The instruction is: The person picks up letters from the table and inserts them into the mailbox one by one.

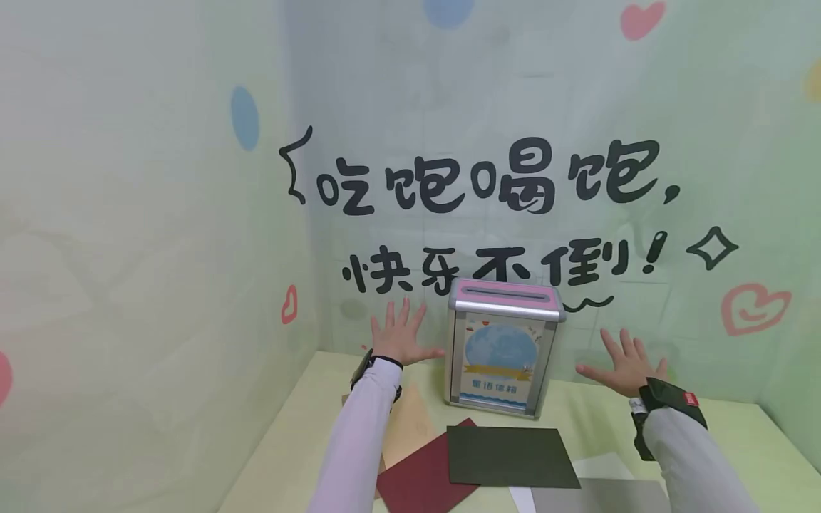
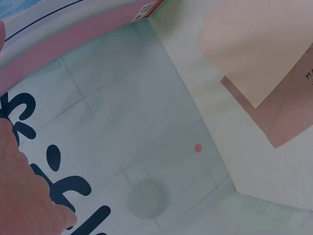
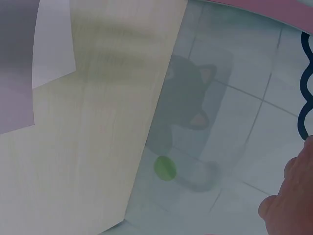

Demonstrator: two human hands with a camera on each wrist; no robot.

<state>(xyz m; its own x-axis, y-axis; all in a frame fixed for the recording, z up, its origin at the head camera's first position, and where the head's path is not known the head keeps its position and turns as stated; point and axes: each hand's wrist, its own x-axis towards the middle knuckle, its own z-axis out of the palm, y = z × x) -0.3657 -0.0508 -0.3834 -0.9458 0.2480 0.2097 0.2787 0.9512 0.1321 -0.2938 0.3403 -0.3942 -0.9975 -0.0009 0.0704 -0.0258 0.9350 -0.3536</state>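
Observation:
Both hands are raised over the table with fingers spread, holding nothing. My left hand (image 1: pixel 399 338) is just left of an upright letter box (image 1: pixel 500 356), its thumb pointing toward the box. To the right of the box, farther off, is my right hand (image 1: pixel 625 365), thumb toward it. The box has a silver frame, a pink top with a long slot, and a front picture of a blue globe. On the table before it lie overlapping flat paper pieces: a dark red one (image 1: pixel 426 474), a blackish one (image 1: pixel 513 456), a grey one (image 1: pixel 599 495) and a pale orange one (image 1: pixel 408 427).
The light wood-toned table (image 1: pixel 288 442) meets a wall (image 1: pixel 513 85) printed with large black characters, hearts and dots. A second wall (image 1: pixel 128 249) closes the left side. White paper (image 1: pixel 603 467) shows partly under the grey piece; a brownish piece (image 2: pixel 288 112) lies under the orange one.

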